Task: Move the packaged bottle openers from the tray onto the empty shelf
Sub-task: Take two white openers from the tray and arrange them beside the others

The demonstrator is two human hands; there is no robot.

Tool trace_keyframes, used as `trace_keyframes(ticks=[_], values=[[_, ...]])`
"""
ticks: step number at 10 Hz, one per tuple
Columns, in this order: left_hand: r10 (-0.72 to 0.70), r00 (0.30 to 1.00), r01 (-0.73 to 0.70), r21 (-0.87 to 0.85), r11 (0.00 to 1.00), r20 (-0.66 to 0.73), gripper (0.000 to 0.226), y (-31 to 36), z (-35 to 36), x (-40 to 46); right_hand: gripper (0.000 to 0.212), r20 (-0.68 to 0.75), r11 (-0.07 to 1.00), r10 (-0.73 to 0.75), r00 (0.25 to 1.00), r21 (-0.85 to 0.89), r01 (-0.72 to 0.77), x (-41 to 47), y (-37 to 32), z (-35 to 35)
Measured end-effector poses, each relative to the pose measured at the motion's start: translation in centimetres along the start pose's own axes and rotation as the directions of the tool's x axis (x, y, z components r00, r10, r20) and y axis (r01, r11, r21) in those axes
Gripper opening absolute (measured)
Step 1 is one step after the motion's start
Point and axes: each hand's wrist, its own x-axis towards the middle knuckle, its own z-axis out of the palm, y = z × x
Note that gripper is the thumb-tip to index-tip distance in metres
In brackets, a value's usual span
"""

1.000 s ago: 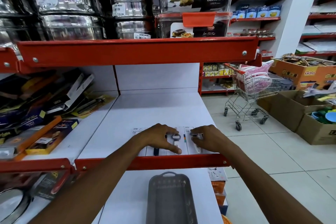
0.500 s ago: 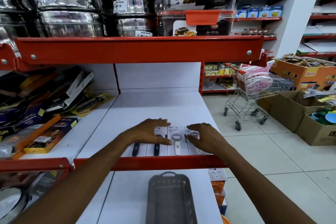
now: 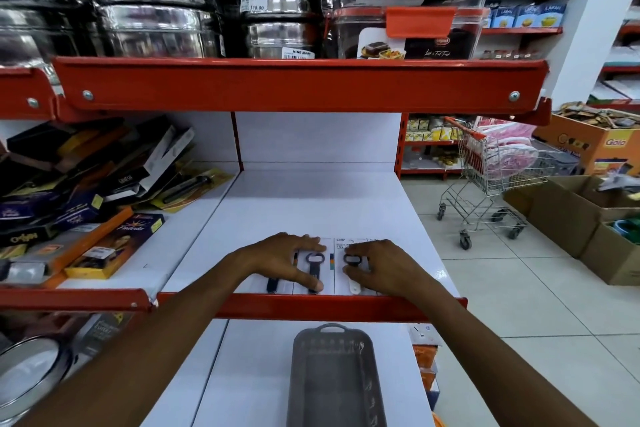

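Head view: the tray (image 3: 332,378) sits on the lower shelf just below the red lip and looks empty, so by my reading the carrying part of the task is done. The packaged bottle openers (image 3: 315,270) lie flat in a row at the front edge of the white shelf (image 3: 311,204), side by side and touching or nearly so, with their handles pointing toward the lip. What seems to be left is only squaring the row up, and perhaps taking the hands away.

The left hand (image 3: 280,262) lies palm down over the left end of the row. Its fingers (image 3: 311,241) are spread and flat rather than curled round anything, and the thumb tip rests on the lower end of a dark-handled opener. One opener head shows in the gap between thumb and fingers. The right hand (image 3: 377,269) covers the right end of the row. Its fingertips are bent and meet the ring of a dark opener head, with a white handle showing just beneath them. Whether they pinch that card or merely press it down I cannot tell, since the hand hides the far edge of the pack
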Motion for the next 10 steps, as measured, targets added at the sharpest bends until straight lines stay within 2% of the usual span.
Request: trace_keyframes(ticks=[4, 6, 7, 8, 9, 10], values=[[0.032, 0.999, -0.032, 0.013, 0.999, 0.003, 0.089, -0.5, 0.1, 0.2, 0.056, 0.009, 1.000, 0.024, 1.000, 0.003, -0.024, -0.4, -0.3, -0.1], [-0.035, 0.999, 0.034, -0.053, 0.998, -0.022, 0.104, -4.0, -1.9, -1.5, 0.062, -0.106, 0.995, 0.094, 0.990, -0.002, -0.095, -0.9, 0.2, -0.5], [-0.066, 0.997, 0.066, -0.002, 0.998, 0.030, 0.106, -5.2, -1.9, -2.4, 0.063, -0.110, 0.994, 0.106, 0.988, 0.008, -0.106, -1.1, 0.3, -0.2], [-0.050, 0.999, 0.050, -0.001, 0.999, 0.019, 0.101, -4.6, -1.6, -2.9, 0.060, -0.106, 0.993, 0.114, 0.988, 0.029, -0.111, -1.2, -0.5, -0.1], [-0.048, 0.998, 0.049, -0.030, 0.998, 0.031, 0.109, -4.4, -1.5, -2.9, 0.059, -0.093, 0.995, 0.097, 0.991, 0.007, -0.097, -0.9, -0.8, 0.1], [-0.021, 1.000, 0.021, -0.010, 1.000, -0.013, 0.108, -3.8, -1.6, -3.5, 0.057, -0.163, 0.997, 0.042, 0.986, -0.057, -0.052, -1.1, -1.7, 0.0]])
